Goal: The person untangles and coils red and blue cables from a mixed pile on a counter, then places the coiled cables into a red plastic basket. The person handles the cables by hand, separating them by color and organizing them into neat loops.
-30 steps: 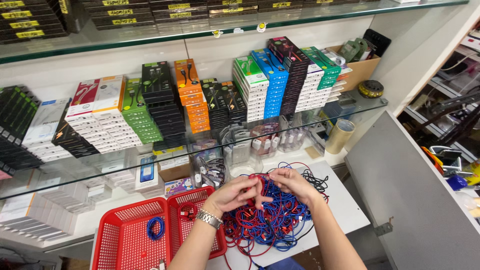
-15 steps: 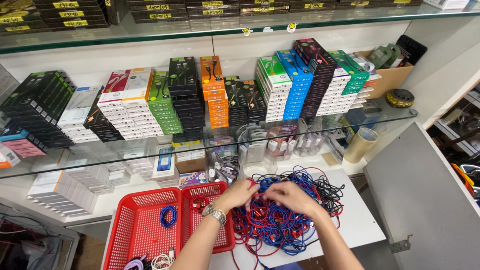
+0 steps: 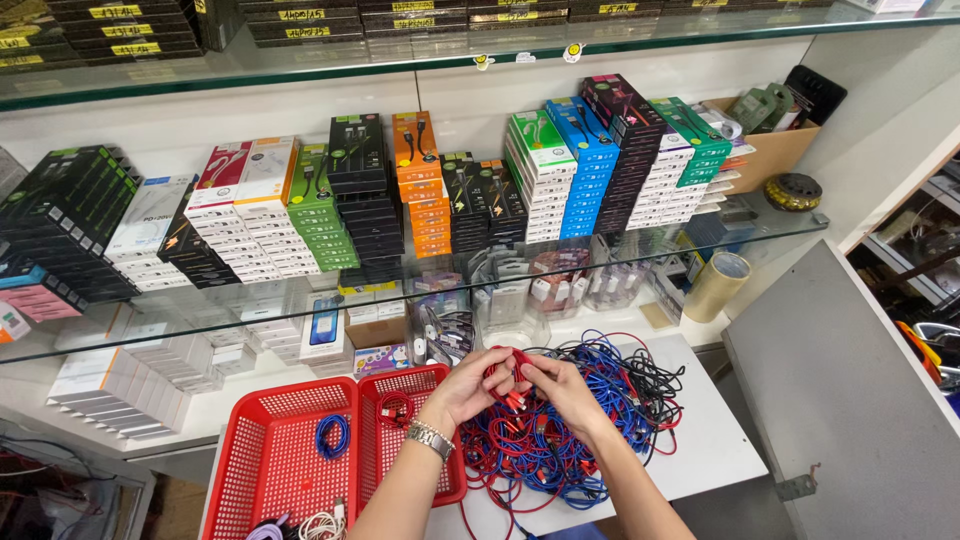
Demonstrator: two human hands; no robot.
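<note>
A tangled heap of red, blue and black cables [image 3: 585, 420] lies on a small white table [image 3: 715, 455]. My left hand [image 3: 470, 385], with a metal watch at the wrist, and my right hand [image 3: 560, 385] meet above the heap's left side. Both pinch a red cable [image 3: 512, 372] lifted out of the pile between the fingertips. To the left stand two red plastic baskets: the nearer one [image 3: 400, 385] holds a coiled red cable, the larger one [image 3: 275, 470] holds a coiled blue cable [image 3: 332, 437] and pale coils at its front edge.
A glass shelf [image 3: 760, 235] carries stacks of coloured boxed accessories [image 3: 560, 165]. Beneath it sit clear tubs of chargers [image 3: 510, 300] and a roll of tape [image 3: 716, 285]. A grey panel [image 3: 850, 400] leans at the right. White boxes [image 3: 120, 385] stack at the left.
The view has shifted slightly, so the shelves sit higher and further right. My hands have drawn closer together and lifted a red cable out of the heap.
</note>
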